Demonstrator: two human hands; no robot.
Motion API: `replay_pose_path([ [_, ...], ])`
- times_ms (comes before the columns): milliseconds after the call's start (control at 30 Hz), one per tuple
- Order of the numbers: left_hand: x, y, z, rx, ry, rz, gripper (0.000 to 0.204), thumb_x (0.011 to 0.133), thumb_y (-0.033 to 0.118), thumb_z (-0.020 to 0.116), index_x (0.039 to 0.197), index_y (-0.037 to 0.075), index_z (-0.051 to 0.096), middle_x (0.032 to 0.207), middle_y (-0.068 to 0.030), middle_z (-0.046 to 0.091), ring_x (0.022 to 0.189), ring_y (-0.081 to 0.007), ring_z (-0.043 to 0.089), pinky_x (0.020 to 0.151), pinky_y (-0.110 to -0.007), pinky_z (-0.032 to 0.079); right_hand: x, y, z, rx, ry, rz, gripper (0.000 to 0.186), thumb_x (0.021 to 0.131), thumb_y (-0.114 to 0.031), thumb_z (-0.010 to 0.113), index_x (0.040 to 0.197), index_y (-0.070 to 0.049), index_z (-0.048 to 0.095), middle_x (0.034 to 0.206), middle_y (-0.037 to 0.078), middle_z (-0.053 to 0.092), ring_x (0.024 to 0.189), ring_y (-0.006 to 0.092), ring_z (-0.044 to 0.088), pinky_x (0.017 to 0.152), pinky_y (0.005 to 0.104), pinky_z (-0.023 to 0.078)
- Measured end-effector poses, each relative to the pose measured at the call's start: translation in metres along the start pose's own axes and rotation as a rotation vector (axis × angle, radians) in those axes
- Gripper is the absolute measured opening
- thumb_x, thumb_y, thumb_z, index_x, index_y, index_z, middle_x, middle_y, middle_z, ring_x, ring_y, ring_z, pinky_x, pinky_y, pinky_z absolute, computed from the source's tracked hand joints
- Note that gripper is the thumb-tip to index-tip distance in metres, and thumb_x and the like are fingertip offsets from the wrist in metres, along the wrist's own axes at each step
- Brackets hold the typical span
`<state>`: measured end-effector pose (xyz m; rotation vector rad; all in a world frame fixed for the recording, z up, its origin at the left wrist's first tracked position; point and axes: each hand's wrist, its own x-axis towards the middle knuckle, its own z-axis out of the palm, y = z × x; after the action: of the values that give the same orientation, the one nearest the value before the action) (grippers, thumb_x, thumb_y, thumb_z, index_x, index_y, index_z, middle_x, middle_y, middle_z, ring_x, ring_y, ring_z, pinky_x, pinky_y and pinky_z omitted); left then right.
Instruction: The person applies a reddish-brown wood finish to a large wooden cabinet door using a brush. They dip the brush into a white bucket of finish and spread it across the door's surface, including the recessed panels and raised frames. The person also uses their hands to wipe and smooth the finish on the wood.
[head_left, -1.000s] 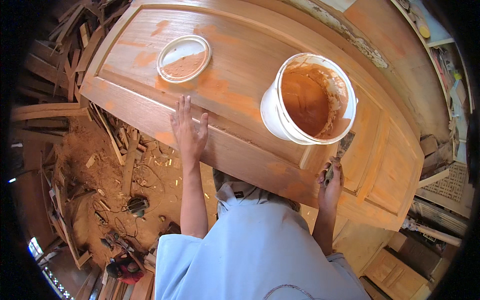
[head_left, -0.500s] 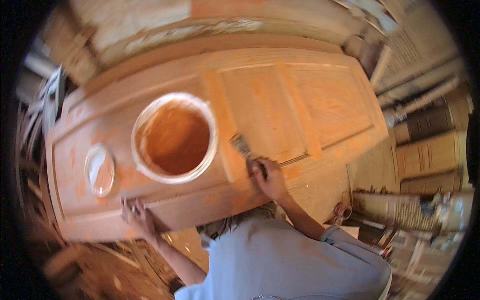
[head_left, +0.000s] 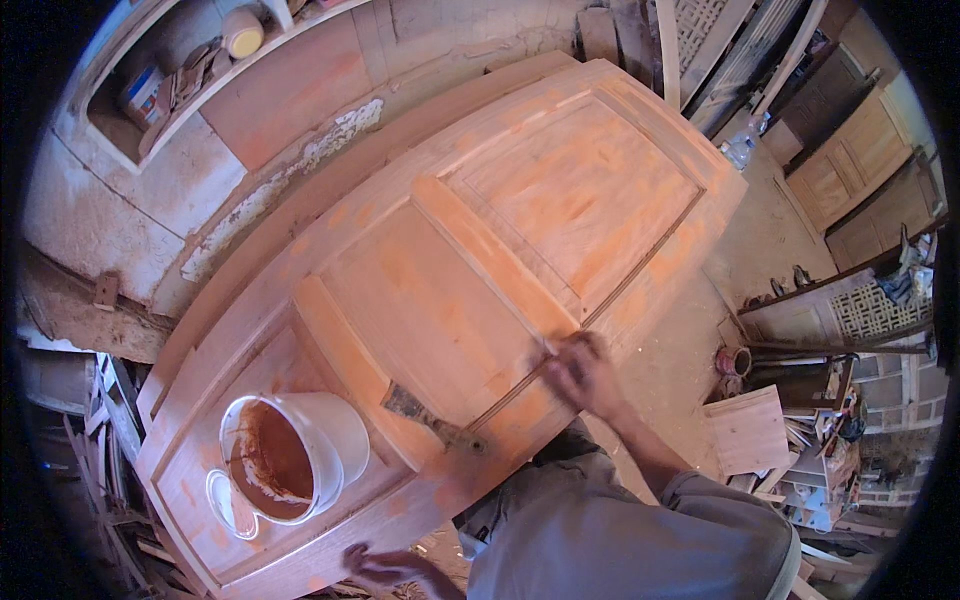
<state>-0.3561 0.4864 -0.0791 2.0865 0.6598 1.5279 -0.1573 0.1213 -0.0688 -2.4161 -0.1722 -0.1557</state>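
Observation:
A panelled wooden door [head_left: 560, 200] lies flat, streaked with orange patches. My right hand [head_left: 588, 375] is over its near edge, by the end of a crossrail; its fingers are blurred, and whether they hold anything cannot be made out. Left of it, a flat-headed hand tool [head_left: 430, 418] with a stained grey head and dark handle rests on the door, out of my grasp. A white bucket [head_left: 340, 440] with orange-brown paste inside stands at the left end, beside a round white lid [head_left: 232, 505]. At the near edge is my left hand [head_left: 375, 566], fingers apart and holding nothing.
Scrap timber [head_left: 105, 470] is heaped at the left. A wall shelf [head_left: 165, 110] holding containers is at the upper left. Leaning door panels [head_left: 850, 155], a plastic bottle [head_left: 738, 150] and a pile of wood pieces [head_left: 800, 450] lie to the right.
The tool has left my right hand and now lies on the door. That hand has moved right along the near edge. The view has turned, so the bucket appears lower left.

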Motion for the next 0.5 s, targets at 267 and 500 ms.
replay_pose_path([
  [267,-0.013,0.236,0.272,-0.570,-0.914,-0.123,0.024,0.091,0.009,0.064,0.112,-0.002,0.063,0.105,-0.0164,0.064,0.094,-0.0269,0.061,0.085,-0.038,0.050,0.132,0.135,-0.126,-0.288,-0.170,-0.159,0.072,0.082,-0.040,0.076,0.143,-0.015,0.048,0.145,0.014,0.048,0.136,0.0340,0.044,0.112,0.0510,0.036],
  [500,-0.039,0.251,0.537,-0.037,-1.004,0.357,0.047,0.095,0.032,0.064,0.129,0.001,0.057,0.134,-0.0230,0.057,0.128,-0.0396,0.052,0.108,-0.050,0.041,0.211,0.194,-0.143,-0.243,-0.425,-0.485,0.087,0.074,-0.052,0.078,0.150,-0.024,0.046,0.158,0.007,0.037,0.147,0.0299,0.031,0.123,0.0550,0.018],
])
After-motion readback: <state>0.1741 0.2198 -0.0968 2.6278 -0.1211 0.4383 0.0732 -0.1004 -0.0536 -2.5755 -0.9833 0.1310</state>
